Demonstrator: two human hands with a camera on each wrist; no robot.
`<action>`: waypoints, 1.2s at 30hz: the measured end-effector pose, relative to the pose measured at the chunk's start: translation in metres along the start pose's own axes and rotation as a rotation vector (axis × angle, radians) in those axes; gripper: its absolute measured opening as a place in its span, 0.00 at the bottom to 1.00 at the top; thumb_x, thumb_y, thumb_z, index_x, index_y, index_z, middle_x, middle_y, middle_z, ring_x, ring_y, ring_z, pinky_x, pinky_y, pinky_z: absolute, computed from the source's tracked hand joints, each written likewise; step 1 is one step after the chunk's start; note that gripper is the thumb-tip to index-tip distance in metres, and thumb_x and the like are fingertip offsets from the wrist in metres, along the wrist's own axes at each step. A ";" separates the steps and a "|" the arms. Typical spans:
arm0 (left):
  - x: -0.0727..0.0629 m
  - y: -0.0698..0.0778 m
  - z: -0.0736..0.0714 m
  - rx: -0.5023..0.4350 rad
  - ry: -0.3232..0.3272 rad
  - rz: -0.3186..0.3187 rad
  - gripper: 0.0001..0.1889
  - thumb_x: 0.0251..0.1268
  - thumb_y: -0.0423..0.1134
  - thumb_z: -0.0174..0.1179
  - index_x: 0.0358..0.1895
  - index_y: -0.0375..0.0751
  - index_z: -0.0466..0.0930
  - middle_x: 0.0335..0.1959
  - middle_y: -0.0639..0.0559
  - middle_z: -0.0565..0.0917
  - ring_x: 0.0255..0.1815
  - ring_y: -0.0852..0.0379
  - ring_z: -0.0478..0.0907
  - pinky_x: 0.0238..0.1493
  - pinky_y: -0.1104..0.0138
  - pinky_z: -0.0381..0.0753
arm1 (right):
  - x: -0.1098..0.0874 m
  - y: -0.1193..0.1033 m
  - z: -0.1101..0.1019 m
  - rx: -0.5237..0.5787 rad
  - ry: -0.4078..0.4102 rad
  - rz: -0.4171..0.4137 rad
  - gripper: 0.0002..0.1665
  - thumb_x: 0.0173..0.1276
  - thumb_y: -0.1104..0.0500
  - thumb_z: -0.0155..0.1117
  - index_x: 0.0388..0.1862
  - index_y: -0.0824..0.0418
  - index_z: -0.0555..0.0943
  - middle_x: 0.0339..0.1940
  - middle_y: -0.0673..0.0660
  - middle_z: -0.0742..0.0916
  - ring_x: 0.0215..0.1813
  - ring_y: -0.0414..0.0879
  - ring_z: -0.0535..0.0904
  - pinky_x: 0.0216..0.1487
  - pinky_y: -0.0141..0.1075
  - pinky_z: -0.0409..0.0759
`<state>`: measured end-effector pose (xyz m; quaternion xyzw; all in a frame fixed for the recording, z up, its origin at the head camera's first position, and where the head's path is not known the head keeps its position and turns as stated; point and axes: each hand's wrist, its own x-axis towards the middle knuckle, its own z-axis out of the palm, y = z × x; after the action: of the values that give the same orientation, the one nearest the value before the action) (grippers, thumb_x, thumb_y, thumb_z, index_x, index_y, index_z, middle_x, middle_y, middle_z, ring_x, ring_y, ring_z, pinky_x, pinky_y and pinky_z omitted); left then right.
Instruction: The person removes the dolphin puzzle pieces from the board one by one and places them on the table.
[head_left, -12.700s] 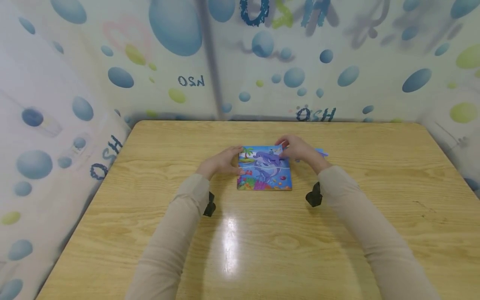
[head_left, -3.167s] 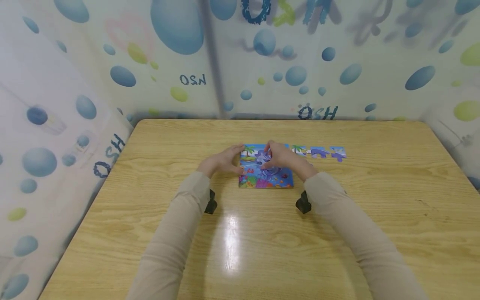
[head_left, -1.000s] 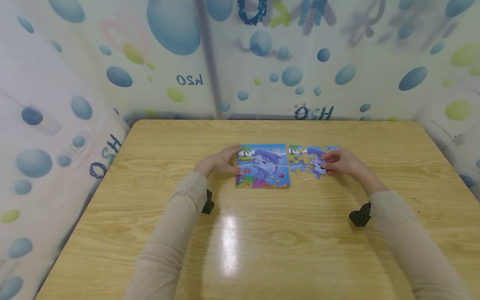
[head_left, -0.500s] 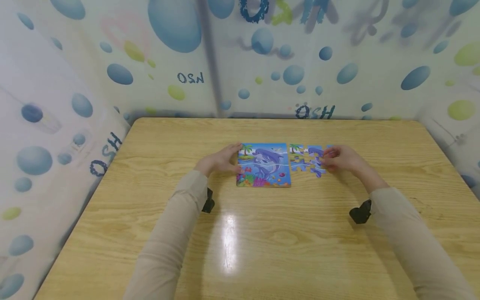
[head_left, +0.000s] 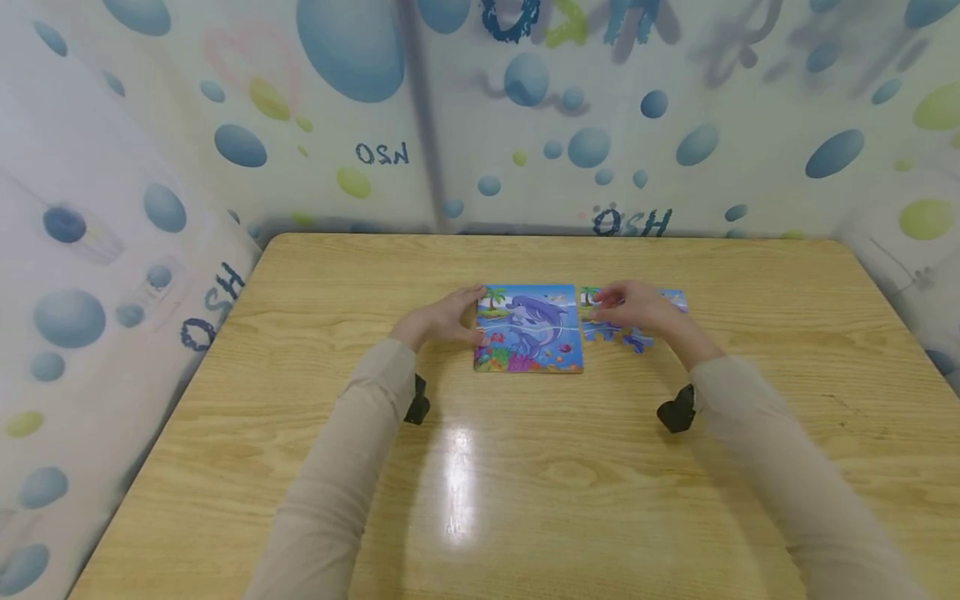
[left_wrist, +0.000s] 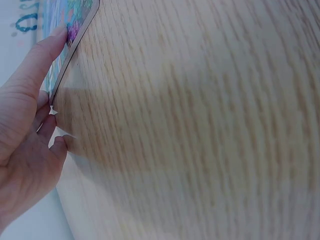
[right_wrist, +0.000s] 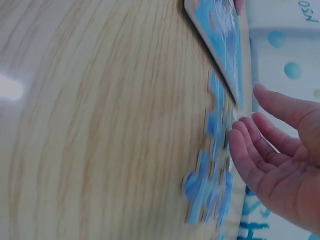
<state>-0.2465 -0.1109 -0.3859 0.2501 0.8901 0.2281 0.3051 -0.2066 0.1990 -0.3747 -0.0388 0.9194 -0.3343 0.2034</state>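
A square jigsaw puzzle [head_left: 534, 329] with a dolphin picture lies flat on the table. My left hand [head_left: 442, 321] holds its left edge, the thumb resting on the picture and the fingers at the far left corner; the left wrist view shows the thumb [left_wrist: 47, 47] over the rim. To the right of the puzzle, loose pieces [head_left: 637, 342] lie in two rows, partly covered by my right hand [head_left: 637, 307]. In the right wrist view this hand hovers beside the pieces [right_wrist: 200, 185], fingers relaxed and apart from the thumb, with nothing seen between them.
Around the puzzle spreads the wood-grain table [head_left: 525, 483], with a bright glare spot near its front. Behind stands a backdrop [head_left: 465, 125] printed with blue and green bubbles. A black wrist camera [head_left: 678, 410] hangs under the right sleeve.
Earlier, my right hand took pieces from the puzzle and laid them in rows on the right. In the last half second it has left a dolphin piece and moved left. The left hand stays put.
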 end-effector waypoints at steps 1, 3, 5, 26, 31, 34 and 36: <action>0.000 0.000 0.000 0.000 -0.001 -0.001 0.49 0.57 0.48 0.61 0.73 0.45 0.36 0.75 0.48 0.35 0.75 0.48 0.33 0.75 0.53 0.40 | 0.003 -0.003 0.002 -0.015 -0.003 -0.019 0.27 0.64 0.52 0.59 0.57 0.66 0.72 0.52 0.65 0.78 0.53 0.56 0.75 0.51 0.45 0.77; 0.001 -0.001 0.000 -0.001 -0.004 -0.001 0.49 0.57 0.48 0.61 0.73 0.45 0.35 0.75 0.48 0.35 0.75 0.48 0.33 0.75 0.53 0.40 | 0.009 -0.009 0.008 -0.016 -0.013 -0.050 0.26 0.63 0.54 0.60 0.57 0.67 0.72 0.52 0.66 0.79 0.54 0.57 0.74 0.54 0.47 0.76; 0.001 -0.002 0.000 -0.001 -0.004 0.000 0.49 0.57 0.48 0.61 0.73 0.45 0.35 0.75 0.48 0.35 0.75 0.48 0.33 0.75 0.53 0.40 | 0.013 -0.016 0.012 -0.009 -0.023 -0.079 0.25 0.63 0.56 0.60 0.56 0.67 0.72 0.52 0.66 0.79 0.56 0.58 0.74 0.56 0.48 0.75; 0.002 -0.001 0.001 -0.020 0.002 -0.012 0.49 0.56 0.50 0.61 0.73 0.47 0.35 0.75 0.51 0.35 0.76 0.49 0.33 0.75 0.53 0.40 | 0.031 -0.052 0.036 -0.159 -0.120 -0.130 0.32 0.58 0.56 0.66 0.58 0.70 0.71 0.58 0.67 0.76 0.62 0.59 0.70 0.65 0.48 0.69; 0.002 -0.001 0.001 -0.018 0.007 -0.006 0.50 0.56 0.49 0.62 0.73 0.46 0.36 0.75 0.51 0.35 0.76 0.50 0.33 0.75 0.55 0.39 | 0.030 -0.052 0.036 -0.202 -0.105 -0.144 0.30 0.57 0.56 0.67 0.54 0.71 0.72 0.56 0.68 0.78 0.60 0.59 0.71 0.64 0.48 0.70; 0.002 -0.001 0.001 -0.020 0.007 -0.004 0.50 0.56 0.49 0.62 0.73 0.45 0.36 0.75 0.51 0.36 0.76 0.50 0.33 0.75 0.55 0.39 | 0.030 -0.052 0.036 -0.204 -0.103 -0.142 0.29 0.56 0.56 0.67 0.53 0.71 0.73 0.54 0.68 0.78 0.59 0.59 0.72 0.63 0.48 0.71; 0.002 -0.002 0.001 -0.020 0.003 -0.007 0.49 0.56 0.49 0.62 0.73 0.46 0.36 0.75 0.51 0.35 0.76 0.49 0.33 0.75 0.54 0.39 | 0.031 -0.051 0.037 -0.190 -0.105 -0.122 0.29 0.56 0.57 0.68 0.53 0.70 0.73 0.54 0.67 0.78 0.59 0.58 0.72 0.63 0.48 0.71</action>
<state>-0.2477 -0.1106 -0.3886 0.2436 0.8892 0.2361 0.3070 -0.2235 0.1310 -0.3789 -0.1310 0.9310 -0.2551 0.2259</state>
